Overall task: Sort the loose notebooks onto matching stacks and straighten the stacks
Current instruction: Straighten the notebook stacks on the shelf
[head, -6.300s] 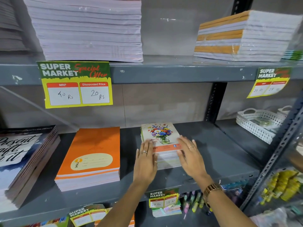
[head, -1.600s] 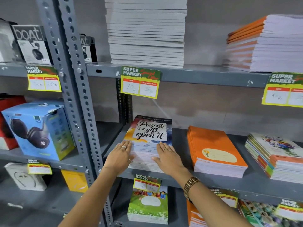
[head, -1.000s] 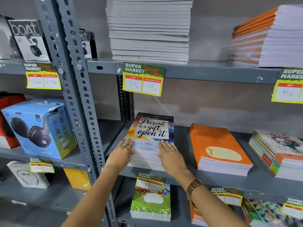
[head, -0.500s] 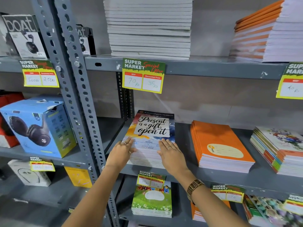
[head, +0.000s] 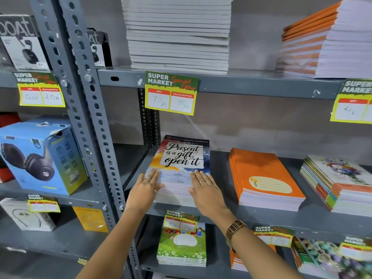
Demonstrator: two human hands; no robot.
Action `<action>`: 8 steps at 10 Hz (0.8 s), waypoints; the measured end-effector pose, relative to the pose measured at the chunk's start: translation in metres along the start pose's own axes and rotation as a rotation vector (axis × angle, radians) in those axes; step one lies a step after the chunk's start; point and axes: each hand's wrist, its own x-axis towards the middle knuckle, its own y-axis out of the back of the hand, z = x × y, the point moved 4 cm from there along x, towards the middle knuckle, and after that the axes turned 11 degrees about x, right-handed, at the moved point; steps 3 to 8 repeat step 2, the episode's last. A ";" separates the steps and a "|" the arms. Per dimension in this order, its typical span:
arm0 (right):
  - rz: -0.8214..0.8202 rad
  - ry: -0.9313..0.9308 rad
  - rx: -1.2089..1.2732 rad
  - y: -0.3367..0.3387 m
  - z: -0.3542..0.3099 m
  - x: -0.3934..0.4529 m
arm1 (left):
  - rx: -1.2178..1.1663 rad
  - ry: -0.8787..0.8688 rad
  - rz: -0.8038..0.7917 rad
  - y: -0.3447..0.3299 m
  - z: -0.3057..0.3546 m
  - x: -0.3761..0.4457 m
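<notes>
A stack of notebooks with a "Present is a gift, open it" cover [head: 182,156] lies at the left end of the middle shelf [head: 261,217]. My left hand [head: 146,188] rests flat against the stack's near left corner. My right hand [head: 205,190] lies flat on its near right corner. Both hands have their fingers stretched out and grip nothing. To the right lie an orange notebook stack [head: 263,178] and a flower-cover notebook stack [head: 340,186].
A perforated steel upright [head: 86,117] stands just left of my left hand. Beyond it is a blue headphone box [head: 42,156]. The upper shelf holds a tall white stack [head: 178,33] and an orange-striped stack [head: 326,41]. Below lies a green-cover stack [head: 182,244]. Price tags hang on shelf edges.
Several seconds ago both hands were at the flower-cover stack; they now sit on the "Present is a gift" stack. Over the last second the hands barely moved, while the view drifted slightly.
</notes>
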 end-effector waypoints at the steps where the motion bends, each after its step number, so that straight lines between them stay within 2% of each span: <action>1: 0.060 0.024 0.001 0.003 0.001 -0.007 | 0.085 -0.017 0.081 -0.003 0.001 -0.002; 2: 0.174 0.036 -0.114 0.008 0.008 -0.018 | 0.144 -0.006 0.112 -0.008 0.007 -0.007; 8: 0.174 0.036 -0.114 0.008 0.008 -0.018 | 0.144 -0.006 0.112 -0.008 0.007 -0.007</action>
